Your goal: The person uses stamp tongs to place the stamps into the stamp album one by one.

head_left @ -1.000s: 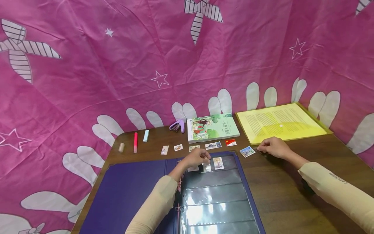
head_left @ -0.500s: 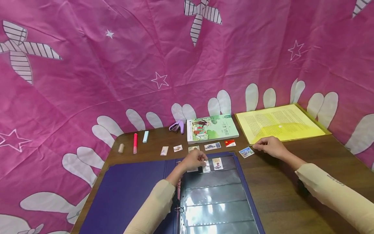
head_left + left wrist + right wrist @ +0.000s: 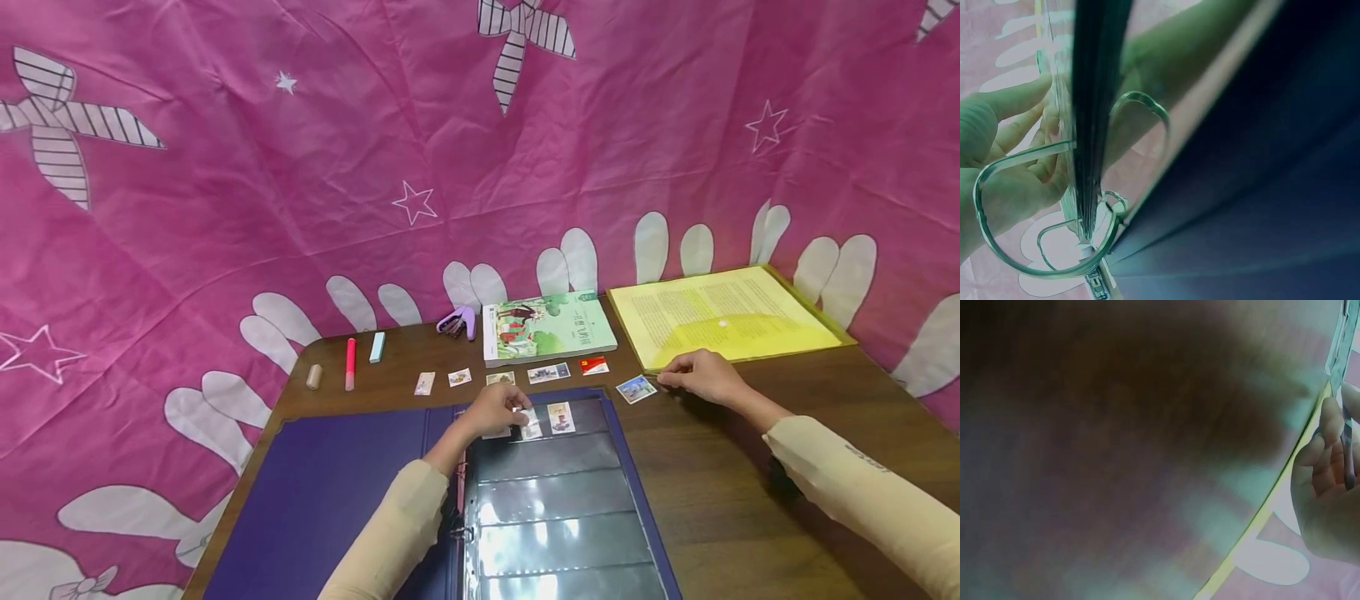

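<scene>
My left hand point(image 3: 496, 410) rests over the top row of the black stamp page point(image 3: 551, 492) in an open blue album point(image 3: 337, 483). Its fingertips touch the page by a stamp point(image 3: 531, 425) in the top pocket. Another stamp point(image 3: 561, 418) sits to the right, and one further left is partly covered by the hand. In the left wrist view, the thumb and fingers point(image 3: 1013, 134) lie against the page, beside metal rings point(image 3: 985, 206). My right hand point(image 3: 701, 377) pinches slim metal tweezers point(image 3: 1348, 453), their tips near a blue picture stamp point(image 3: 637, 389) on the table.
Several loose stamps, including a red one point(image 3: 594, 365), lie behind the album. Further back are a green book point(image 3: 551, 329), a yellow document folder point(image 3: 727, 321), a purple stapler-like tool point(image 3: 459, 322), a pink marker point(image 3: 350, 364), a light-blue stick point(image 3: 377, 347) and a beige cylinder point(image 3: 314, 377).
My left fingertips have shifted slightly left and down on the page, baring more of the middle stamp. The right hand stays near the blue stamp with small movements.
</scene>
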{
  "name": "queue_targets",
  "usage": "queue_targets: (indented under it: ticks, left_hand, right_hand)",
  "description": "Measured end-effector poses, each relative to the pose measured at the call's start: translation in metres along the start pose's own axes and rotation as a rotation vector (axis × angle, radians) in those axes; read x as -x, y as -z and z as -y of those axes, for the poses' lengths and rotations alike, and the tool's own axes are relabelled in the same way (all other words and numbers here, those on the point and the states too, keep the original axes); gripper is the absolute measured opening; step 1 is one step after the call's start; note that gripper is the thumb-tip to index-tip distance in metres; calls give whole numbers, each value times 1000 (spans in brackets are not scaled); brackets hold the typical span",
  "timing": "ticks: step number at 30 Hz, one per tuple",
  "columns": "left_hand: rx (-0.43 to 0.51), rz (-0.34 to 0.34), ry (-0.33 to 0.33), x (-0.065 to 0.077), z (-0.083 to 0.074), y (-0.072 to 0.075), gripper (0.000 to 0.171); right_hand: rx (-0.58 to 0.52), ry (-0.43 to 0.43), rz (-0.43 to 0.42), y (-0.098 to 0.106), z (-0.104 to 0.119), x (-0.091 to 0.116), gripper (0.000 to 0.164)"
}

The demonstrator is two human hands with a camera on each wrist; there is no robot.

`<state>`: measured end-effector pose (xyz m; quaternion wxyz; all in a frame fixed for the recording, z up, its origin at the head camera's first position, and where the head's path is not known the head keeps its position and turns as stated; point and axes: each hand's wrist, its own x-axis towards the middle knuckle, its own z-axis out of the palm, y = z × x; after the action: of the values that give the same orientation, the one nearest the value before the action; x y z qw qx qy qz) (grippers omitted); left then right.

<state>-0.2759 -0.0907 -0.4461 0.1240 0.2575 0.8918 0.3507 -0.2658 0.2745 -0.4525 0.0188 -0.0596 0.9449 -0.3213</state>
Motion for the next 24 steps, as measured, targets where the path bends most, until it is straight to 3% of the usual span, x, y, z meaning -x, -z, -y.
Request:
queue_targets:
  ticks: [7, 24]
  left_hand:
    - [16, 17, 4, -1, 1, 0, 18]
    - [77, 27, 52, -2, 0, -2, 19]
  right_hand:
    - [36, 32, 19, -1, -2, -2, 24]
    - [10, 30, 36, -4, 0, -4, 24]
